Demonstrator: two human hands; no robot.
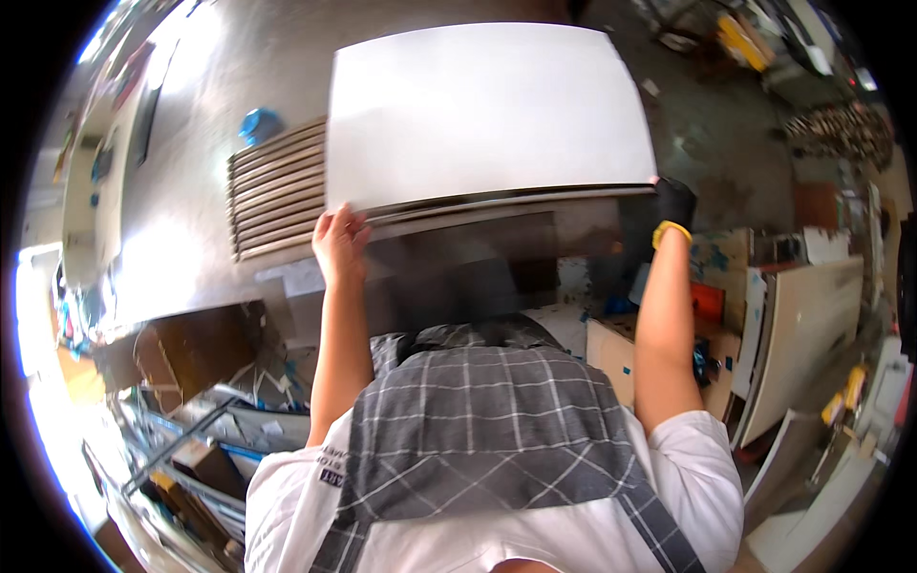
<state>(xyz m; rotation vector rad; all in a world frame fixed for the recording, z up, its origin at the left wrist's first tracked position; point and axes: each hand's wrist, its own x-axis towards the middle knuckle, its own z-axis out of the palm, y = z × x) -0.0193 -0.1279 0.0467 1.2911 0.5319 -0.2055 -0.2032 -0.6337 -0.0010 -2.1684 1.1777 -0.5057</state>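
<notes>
A large white rectangular panel (487, 115) stretches out in front of me, its near edge running between my two hands. My left hand (340, 244) is bare and has its fingers closed at the panel's near left corner. At the near right corner, my right hand (674, 202) grips the panel; it wears a black glove with a yellow cuff. Part of a slatted rack (279, 191) with brownish bars shows left of the panel, and the rest of it is hidden beneath or behind the panel. Blur smears the area just below the near edge.
A blue object (260, 125) is beyond the rack. Flat boards (800, 344) lean upright at the right, near an open wooden box (611, 358). Lower left are a brown carton (205, 349) and a metal frame (181, 449). A yellow object (745, 42) lies far right.
</notes>
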